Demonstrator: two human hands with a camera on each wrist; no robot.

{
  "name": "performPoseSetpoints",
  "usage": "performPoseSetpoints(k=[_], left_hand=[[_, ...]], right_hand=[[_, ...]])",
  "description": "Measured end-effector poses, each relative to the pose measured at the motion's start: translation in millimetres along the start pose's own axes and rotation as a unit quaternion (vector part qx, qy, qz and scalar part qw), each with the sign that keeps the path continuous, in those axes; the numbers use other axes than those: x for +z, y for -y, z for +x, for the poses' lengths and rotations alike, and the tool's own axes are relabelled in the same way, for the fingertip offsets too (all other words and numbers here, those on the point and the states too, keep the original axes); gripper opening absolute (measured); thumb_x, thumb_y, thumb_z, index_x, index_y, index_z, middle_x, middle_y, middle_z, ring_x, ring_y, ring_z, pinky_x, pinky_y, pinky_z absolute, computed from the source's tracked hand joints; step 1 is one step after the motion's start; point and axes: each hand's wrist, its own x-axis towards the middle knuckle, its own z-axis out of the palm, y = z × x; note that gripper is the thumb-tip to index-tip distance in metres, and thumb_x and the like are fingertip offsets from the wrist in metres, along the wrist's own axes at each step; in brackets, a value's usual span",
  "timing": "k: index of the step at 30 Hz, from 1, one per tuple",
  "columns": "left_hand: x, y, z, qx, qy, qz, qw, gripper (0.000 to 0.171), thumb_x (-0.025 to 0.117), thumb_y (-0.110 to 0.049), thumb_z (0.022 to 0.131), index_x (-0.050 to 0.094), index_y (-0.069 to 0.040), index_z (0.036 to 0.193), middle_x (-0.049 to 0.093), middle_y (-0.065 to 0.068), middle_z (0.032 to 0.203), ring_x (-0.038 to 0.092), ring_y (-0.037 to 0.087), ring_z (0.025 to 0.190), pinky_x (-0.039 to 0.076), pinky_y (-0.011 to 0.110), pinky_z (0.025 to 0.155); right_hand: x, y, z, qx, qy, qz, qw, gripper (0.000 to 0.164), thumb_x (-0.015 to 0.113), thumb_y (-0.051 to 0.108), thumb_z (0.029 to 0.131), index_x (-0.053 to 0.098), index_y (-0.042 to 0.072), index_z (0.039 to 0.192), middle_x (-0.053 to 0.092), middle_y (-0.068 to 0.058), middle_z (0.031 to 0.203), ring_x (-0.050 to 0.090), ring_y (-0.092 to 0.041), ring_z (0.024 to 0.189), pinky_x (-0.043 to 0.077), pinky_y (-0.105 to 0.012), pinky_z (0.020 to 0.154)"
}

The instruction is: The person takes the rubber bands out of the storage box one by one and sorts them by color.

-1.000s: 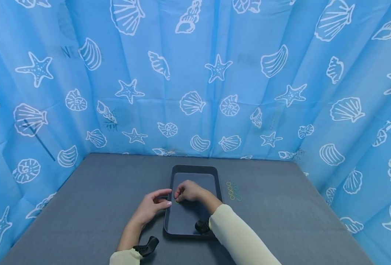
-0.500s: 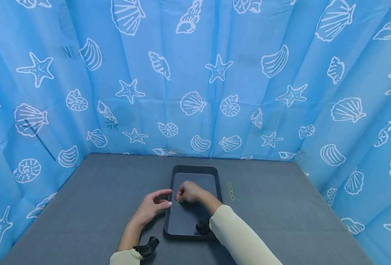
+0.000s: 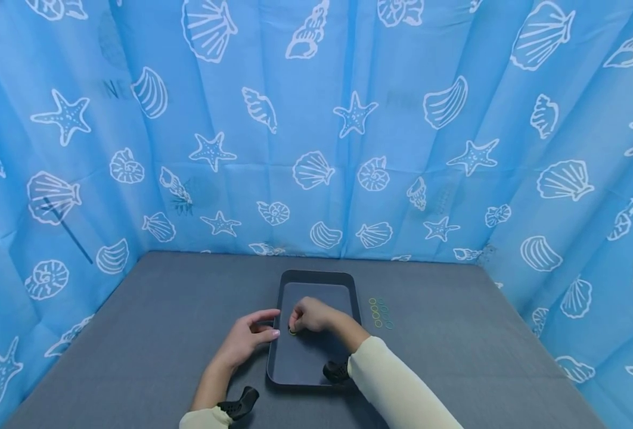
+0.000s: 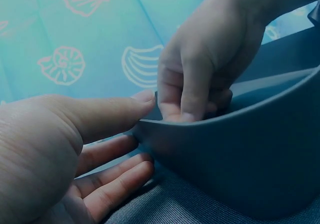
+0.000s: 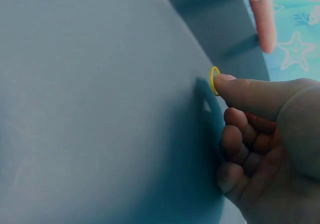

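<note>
Inside the dark tray (image 3: 295, 381), near its left wall, my right hand (image 3: 312, 314) pinches a small yellow ring (image 5: 214, 81) between thumb and finger. The right wrist view shows this ring on edge at the thumb tip, just over the tray floor; whether it touches the floor I cannot tell. My left hand (image 3: 241, 339) is at the tray's left side, with the thumb at the rim and the other fingers stretched loosely along the outer wall. To the right of the tray lie several yellow rings (image 3: 375, 313) in a column, beside a column of several green rings (image 3: 385, 316).
The tray stands on a table covered with grey cloth (image 3: 456, 345). A blue curtain (image 3: 316, 119) with white shell and starfish prints hangs behind and along both sides. Each wrist wears a black camera mount (image 3: 239, 404).
My right hand, with the yellow ring in its pinch, has shifted slightly right and nearer to me within the tray. The left hand stays at the rim. The head view has tilted a little.
</note>
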Motion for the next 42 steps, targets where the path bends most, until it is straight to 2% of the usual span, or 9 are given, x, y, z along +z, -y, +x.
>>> performPoseSetpoints(k=[5, 13, 22, 29, 42], left_hand=[[1.2, -0.4, -0.5, 0.001, -0.001, 0.001, 1.0, 0.043, 0.072, -0.017, 0.089, 0.062, -0.011, 0.13, 0.055, 0.014, 0.134, 0.06, 0.025, 0.106, 0.05, 0.044, 0.089], [1.4, -1.8, -2.4, 0.01, -0.004, 0.008, 0.9999, 0.041, 0.072, -0.017, 0.089, 0.063, -0.012, 0.129, 0.055, 0.013, 0.133, 0.06, 0.024, 0.105, 0.049, 0.045, 0.089], [2.2, -1.4, -2.4, 0.005, -0.013, 0.01, 0.9999, 0.042, 0.074, -0.016, 0.087, 0.063, -0.011, 0.128, 0.057, 0.012, 0.13, 0.06, 0.022, 0.102, 0.05, 0.043, 0.087], [1.4, 0.2, -1.8, 0.002, -0.017, 0.008, 0.9998, 0.041, 0.074, -0.015, 0.087, 0.064, -0.014, 0.127, 0.058, 0.01, 0.128, 0.06, 0.022, 0.101, 0.05, 0.043, 0.087], [3.5, -2.0, -3.3, 0.0, -0.023, 0.012, 0.9997, 0.041, 0.074, -0.015, 0.087, 0.065, -0.013, 0.127, 0.059, 0.01, 0.127, 0.061, 0.021, 0.099, 0.05, 0.043, 0.086]], right_hand=[[-7, -1, -6, -0.012, -0.018, 0.017, 1.0, 0.013, 0.066, 0.003, 0.091, 0.069, 0.007, 0.078, 0.061, 0.003, 0.072, 0.051, -0.011, 0.065, 0.041, -0.026, 0.063], [-22, -2, -23, -0.049, -0.02, 0.007, 0.999, 0.011, 0.066, 0.001, 0.09, 0.068, 0.005, 0.079, 0.061, 0.003, 0.072, 0.051, -0.011, 0.064, 0.042, -0.026, 0.06], [-40, -15, -43, -0.059, -0.035, 0.01, 0.998, 0.01, 0.067, 0.004, 0.09, 0.067, 0.005, 0.081, 0.061, 0.003, 0.074, 0.051, -0.016, 0.065, 0.043, -0.027, 0.061], [-51, -26, -56, -0.044, -0.05, 0.008, 0.998, 0.01, 0.067, 0.004, 0.09, 0.066, 0.005, 0.08, 0.06, 0.002, 0.074, 0.05, -0.011, 0.066, 0.044, -0.028, 0.062], [-65, -50, -82, -0.031, -0.095, 0.016, 0.995, 0.01, 0.065, 0.0, 0.09, 0.064, 0.001, 0.08, 0.059, 0.0, 0.073, 0.049, -0.014, 0.067, 0.042, -0.031, 0.062]])
